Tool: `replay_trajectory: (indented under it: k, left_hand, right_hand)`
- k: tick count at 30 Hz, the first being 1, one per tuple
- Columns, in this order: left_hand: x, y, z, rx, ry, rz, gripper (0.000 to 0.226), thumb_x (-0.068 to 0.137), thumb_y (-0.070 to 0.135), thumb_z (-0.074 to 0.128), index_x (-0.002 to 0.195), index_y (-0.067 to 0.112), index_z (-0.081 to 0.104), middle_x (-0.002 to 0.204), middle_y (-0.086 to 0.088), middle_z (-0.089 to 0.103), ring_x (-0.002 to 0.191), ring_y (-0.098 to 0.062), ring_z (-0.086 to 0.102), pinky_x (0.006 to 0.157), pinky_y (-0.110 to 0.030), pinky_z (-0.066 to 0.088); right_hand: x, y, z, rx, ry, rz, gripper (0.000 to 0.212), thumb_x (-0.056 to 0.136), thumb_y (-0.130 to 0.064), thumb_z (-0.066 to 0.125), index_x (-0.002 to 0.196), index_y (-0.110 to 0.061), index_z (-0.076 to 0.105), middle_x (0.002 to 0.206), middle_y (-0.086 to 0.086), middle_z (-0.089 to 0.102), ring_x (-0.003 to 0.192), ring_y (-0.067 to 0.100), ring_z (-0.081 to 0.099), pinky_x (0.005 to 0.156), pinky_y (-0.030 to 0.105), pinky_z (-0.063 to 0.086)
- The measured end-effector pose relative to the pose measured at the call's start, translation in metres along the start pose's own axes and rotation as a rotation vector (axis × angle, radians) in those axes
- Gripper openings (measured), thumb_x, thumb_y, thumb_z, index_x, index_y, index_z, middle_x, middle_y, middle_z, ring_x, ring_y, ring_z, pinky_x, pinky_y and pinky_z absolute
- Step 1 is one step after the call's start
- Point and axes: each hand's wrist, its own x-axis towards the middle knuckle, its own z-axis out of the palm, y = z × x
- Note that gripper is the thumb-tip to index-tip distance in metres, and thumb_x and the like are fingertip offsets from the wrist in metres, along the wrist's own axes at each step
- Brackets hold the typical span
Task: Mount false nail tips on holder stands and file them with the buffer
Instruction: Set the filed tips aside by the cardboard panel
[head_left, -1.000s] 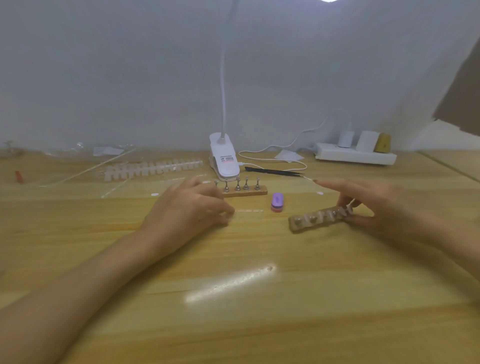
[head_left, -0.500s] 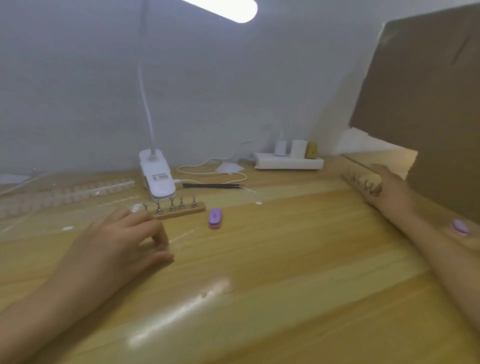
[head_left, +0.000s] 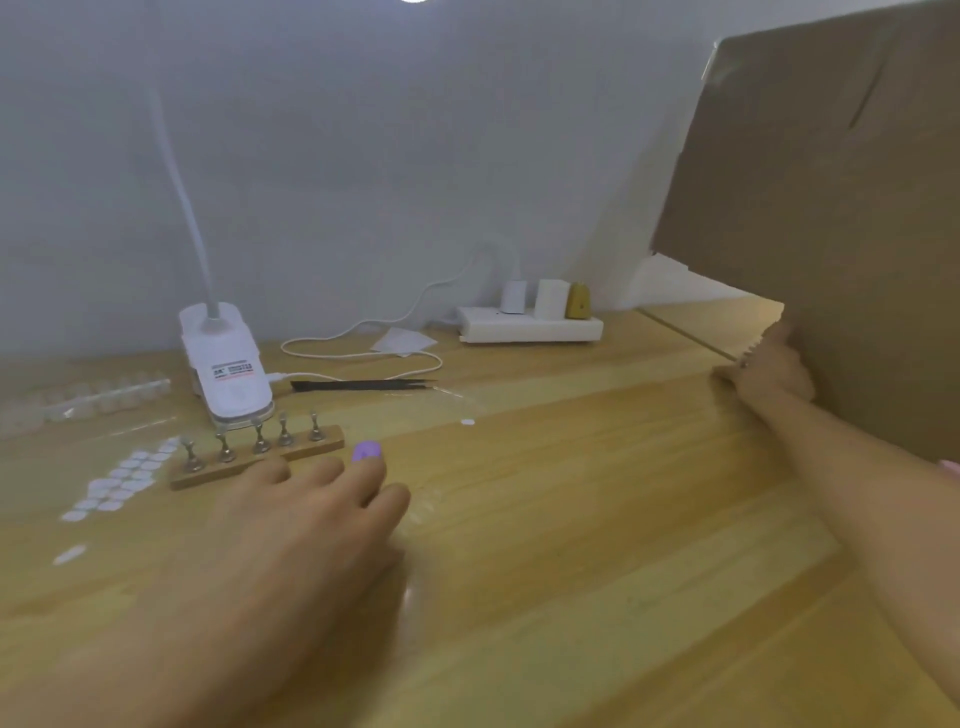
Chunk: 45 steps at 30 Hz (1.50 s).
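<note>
A wooden holder stand (head_left: 260, 458) with several metal pins lies on the table left of centre, its pins bare. Just right of it sits a small purple buffer (head_left: 367, 451). My left hand (head_left: 311, 519) rests flat on the table, fingers relaxed, fingertips just short of the stand and the buffer. Far to the right, my right hand (head_left: 771, 370) holds a second holder stand (head_left: 754, 349) against the foot of a cardboard box; only a few of its pins show. Pale nail tips (head_left: 122, 480) lie in rows left of the first stand.
A clip lamp (head_left: 228, 366) stands behind the first stand, with black tweezers (head_left: 363, 385) and a white cable beside it. A clear tip tray (head_left: 93, 396) is at the far left. A power strip (head_left: 530, 328) sits by the wall. The cardboard box (head_left: 831, 234) fills the right side.
My right hand has carried the second stand from the table's middle far to the right, up to the cardboard box. My left hand has moved towards the buffer and flattened out.
</note>
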Motion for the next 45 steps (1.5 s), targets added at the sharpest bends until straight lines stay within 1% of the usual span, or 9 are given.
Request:
replay_trajectory:
  k: [7, 13, 17, 25, 28, 33, 37, 40, 45]
  left_hand:
    - [0.041, 0.027, 0.019, 0.065, -0.003, 0.075, 0.033, 0.061, 0.029, 0.091, 0.071, 0.013, 0.063, 0.068, -0.005, 0.057, 0.052, -0.026, 0.054, 0.038, -0.034, 0.039]
    - [0.040, 0.031, 0.027, 0.065, 0.006, 0.041, 0.034, 0.059, 0.025, 0.090, 0.071, 0.011, 0.061, 0.068, -0.006, 0.054, 0.054, -0.026, 0.052, 0.040, -0.034, 0.038]
    - [0.039, 0.030, 0.022, 0.056, 0.019, 0.011, 0.036, 0.061, 0.034, 0.089, 0.071, 0.012, 0.061, 0.067, -0.005, 0.054, 0.055, -0.025, 0.053, 0.041, -0.035, 0.039]
    - [0.037, 0.033, 0.016, 0.110, -0.014, 0.008, 0.034, 0.062, 0.036, 0.090, 0.071, 0.017, 0.063, 0.069, -0.001, 0.057, 0.057, -0.023, 0.056, 0.045, -0.034, 0.044]
    - [0.038, 0.034, 0.017, 0.102, -0.030, -0.018, 0.035, 0.059, 0.039, 0.089, 0.070, 0.017, 0.063, 0.067, -0.001, 0.058, 0.056, -0.022, 0.055, 0.044, -0.032, 0.042]
    - [0.040, 0.028, 0.020, 0.094, -0.126, -0.038, 0.040, 0.065, 0.059, 0.079, 0.069, 0.023, 0.063, 0.068, 0.007, 0.058, 0.058, -0.015, 0.057, 0.046, -0.026, 0.042]
    - [0.033, 0.021, 0.008, 0.095, -0.174, -0.048, 0.037, 0.085, 0.061, 0.061, 0.093, 0.025, 0.061, 0.089, 0.007, 0.060, 0.075, -0.015, 0.060, 0.063, -0.029, 0.046]
    - [0.025, 0.014, 0.004, 0.023, -0.256, -0.068, 0.024, 0.103, 0.038, 0.038, 0.121, 0.022, 0.036, 0.117, -0.001, 0.043, 0.103, -0.025, 0.048, 0.078, -0.038, 0.031]
    - [0.003, 0.004, -0.010, 0.014, -0.218, -0.106, 0.017, 0.095, 0.026, 0.058, 0.108, 0.025, 0.046, 0.110, 0.002, 0.049, 0.093, -0.024, 0.052, 0.072, -0.036, 0.041]
  right_hand:
    - [0.011, 0.011, -0.001, 0.120, 0.009, -0.112, 0.061, 0.081, -0.028, 0.083, 0.120, -0.011, 0.039, 0.115, 0.017, 0.064, 0.107, 0.037, 0.063, 0.086, 0.045, 0.046]
    - [0.010, 0.025, 0.003, 0.259, -0.081, -0.386, 0.017, 0.096, -0.032, 0.064, 0.098, -0.020, 0.052, 0.089, 0.008, 0.073, 0.083, 0.031, 0.069, 0.081, 0.050, 0.053]
    - [0.018, 0.030, 0.002, 0.042, -0.048, -0.320, 0.045, 0.100, -0.036, 0.055, 0.141, -0.022, 0.043, 0.126, 0.008, 0.067, 0.125, 0.036, 0.052, 0.099, 0.048, 0.044]
    - [0.012, 0.016, 0.009, -0.076, -0.169, -0.528, 0.051, 0.096, -0.010, 0.054, 0.144, -0.017, 0.040, 0.121, 0.011, 0.066, 0.105, 0.034, 0.054, 0.088, 0.046, 0.048]
    - [-0.005, -0.003, 0.011, -0.028, -0.204, -0.635, 0.045, 0.094, -0.003, 0.057, 0.137, -0.014, 0.050, 0.116, 0.009, 0.068, 0.093, 0.027, 0.061, 0.084, 0.040, 0.049]
    - [-0.080, -0.062, 0.011, 0.214, -0.402, -0.940, 0.030, 0.092, -0.001, 0.065, 0.090, -0.030, 0.072, 0.088, -0.011, 0.072, 0.082, 0.008, 0.062, 0.070, 0.020, 0.047]
    - [-0.152, -0.100, 0.003, 0.282, -0.665, -1.124, 0.025, 0.091, -0.014, 0.070, 0.095, -0.038, 0.073, 0.091, -0.023, 0.068, 0.081, 0.002, 0.061, 0.064, 0.010, 0.045]
    - [-0.192, -0.116, -0.002, 0.285, -0.812, -1.336, 0.015, 0.092, -0.019, 0.071, 0.102, -0.031, 0.073, 0.091, -0.015, 0.063, 0.078, 0.008, 0.060, 0.065, 0.010, 0.043]
    - [-0.184, -0.119, 0.012, 0.307, -0.680, -1.224, 0.014, 0.097, -0.020, 0.064, 0.097, -0.034, 0.069, 0.090, -0.012, 0.068, 0.083, 0.009, 0.062, 0.067, 0.024, 0.048]
